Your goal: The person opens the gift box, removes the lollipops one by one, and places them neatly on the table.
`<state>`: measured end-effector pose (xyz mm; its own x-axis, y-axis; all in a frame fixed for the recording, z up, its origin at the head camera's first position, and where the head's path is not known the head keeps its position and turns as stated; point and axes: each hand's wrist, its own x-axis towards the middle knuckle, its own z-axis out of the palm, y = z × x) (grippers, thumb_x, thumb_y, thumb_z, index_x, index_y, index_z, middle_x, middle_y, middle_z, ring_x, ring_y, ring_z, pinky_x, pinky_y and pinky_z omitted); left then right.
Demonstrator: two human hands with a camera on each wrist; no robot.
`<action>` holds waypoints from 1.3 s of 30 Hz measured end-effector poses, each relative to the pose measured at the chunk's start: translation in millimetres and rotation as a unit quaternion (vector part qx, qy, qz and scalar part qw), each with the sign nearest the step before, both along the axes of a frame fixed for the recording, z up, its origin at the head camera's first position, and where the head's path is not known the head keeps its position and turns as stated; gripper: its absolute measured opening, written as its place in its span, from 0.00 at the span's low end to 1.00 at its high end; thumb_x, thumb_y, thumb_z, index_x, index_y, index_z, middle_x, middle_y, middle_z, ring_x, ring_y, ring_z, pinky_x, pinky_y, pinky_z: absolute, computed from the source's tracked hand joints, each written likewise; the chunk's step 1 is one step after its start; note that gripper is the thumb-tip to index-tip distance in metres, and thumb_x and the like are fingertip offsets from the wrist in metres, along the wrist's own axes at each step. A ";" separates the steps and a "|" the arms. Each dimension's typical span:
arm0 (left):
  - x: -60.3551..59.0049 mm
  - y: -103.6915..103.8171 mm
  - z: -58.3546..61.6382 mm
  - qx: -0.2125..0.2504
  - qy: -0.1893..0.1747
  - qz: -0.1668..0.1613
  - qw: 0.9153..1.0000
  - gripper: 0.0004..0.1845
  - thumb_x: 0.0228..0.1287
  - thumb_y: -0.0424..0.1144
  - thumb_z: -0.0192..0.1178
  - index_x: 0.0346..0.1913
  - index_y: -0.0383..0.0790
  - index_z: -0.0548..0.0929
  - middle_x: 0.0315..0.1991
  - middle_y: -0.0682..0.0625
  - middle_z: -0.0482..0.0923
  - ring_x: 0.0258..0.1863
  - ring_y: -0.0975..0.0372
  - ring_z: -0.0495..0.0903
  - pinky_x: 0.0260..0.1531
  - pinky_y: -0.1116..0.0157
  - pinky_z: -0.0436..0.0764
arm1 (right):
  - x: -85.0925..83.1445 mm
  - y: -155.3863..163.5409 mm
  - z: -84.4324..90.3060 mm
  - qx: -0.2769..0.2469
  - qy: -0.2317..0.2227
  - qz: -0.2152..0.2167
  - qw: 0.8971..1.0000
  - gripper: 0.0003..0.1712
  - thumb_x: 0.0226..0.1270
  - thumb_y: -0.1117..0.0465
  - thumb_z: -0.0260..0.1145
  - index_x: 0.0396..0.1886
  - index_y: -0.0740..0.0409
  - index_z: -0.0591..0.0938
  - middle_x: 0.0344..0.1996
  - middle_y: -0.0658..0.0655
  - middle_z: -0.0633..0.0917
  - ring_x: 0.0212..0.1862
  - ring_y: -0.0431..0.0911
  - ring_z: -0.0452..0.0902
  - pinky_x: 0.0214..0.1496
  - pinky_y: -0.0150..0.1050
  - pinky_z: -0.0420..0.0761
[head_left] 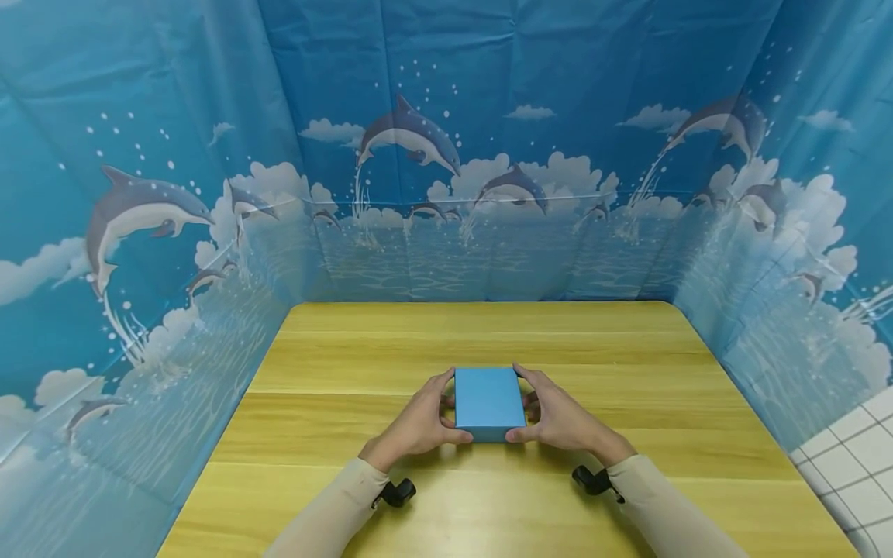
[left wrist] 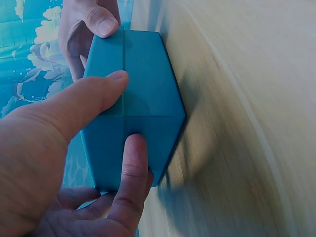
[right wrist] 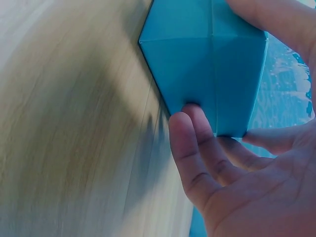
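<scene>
A plain blue box (head_left: 487, 403) sits near the middle of the wooden table (head_left: 349, 349). My left hand (head_left: 422, 422) grips its left side, thumb on the near face and fingers curled along the side. My right hand (head_left: 558, 418) grips its right side the same way. In the left wrist view the blue box (left wrist: 133, 103) shows a lid seam, with my left thumb (left wrist: 84, 101) on it, a finger under its near corner and the other hand's thumb (left wrist: 101, 22) at its far end. In the right wrist view the blue box (right wrist: 207, 59) is held by my right fingers (right wrist: 190, 148).
A blue dolphin-print curtain (head_left: 446, 155) walls the table on three sides. Black wrist camera mounts (head_left: 398, 492) sit by both sleeves. White tiled floor (head_left: 858, 465) shows at the lower right.
</scene>
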<state>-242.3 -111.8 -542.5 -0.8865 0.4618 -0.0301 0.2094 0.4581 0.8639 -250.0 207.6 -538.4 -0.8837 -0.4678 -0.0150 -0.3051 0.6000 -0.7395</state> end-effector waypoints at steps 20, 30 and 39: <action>-0.7 -0.6 4.5 0.003 0.000 -0.002 1.000 0.66 0.71 0.41 0.86 0.97 0.38 0.49 0.87 0.33 0.66 0.52 0.53 0.94 0.51 0.65 0.95 | -1.4 2.3 3.1 -0.018 -0.010 0.004 1.000 0.75 0.69 0.44 0.90 0.98 0.62 0.52 0.86 0.73 0.68 0.66 0.57 0.87 0.62 0.48 0.93; 0.2 -1.3 7.5 -0.017 0.007 0.003 1.000 0.66 0.70 0.44 0.87 0.98 0.40 0.50 0.86 0.34 0.68 0.52 0.54 0.94 0.51 0.64 0.95 | 1.3 1.2 4.6 -0.009 0.005 -0.001 1.000 0.75 0.69 0.40 0.90 0.99 0.58 0.53 0.88 0.71 0.67 0.68 0.58 0.86 0.63 0.51 0.92; 0.0 -1.3 11.4 -0.013 0.013 0.006 1.000 0.66 0.70 0.44 0.87 0.98 0.40 0.51 0.83 0.34 0.72 0.51 0.54 0.95 0.53 0.61 0.96 | 3.3 1.1 7.1 -0.010 0.010 -0.005 1.000 0.75 0.69 0.39 0.89 0.99 0.56 0.52 0.89 0.70 0.66 0.72 0.60 0.84 0.61 0.48 0.93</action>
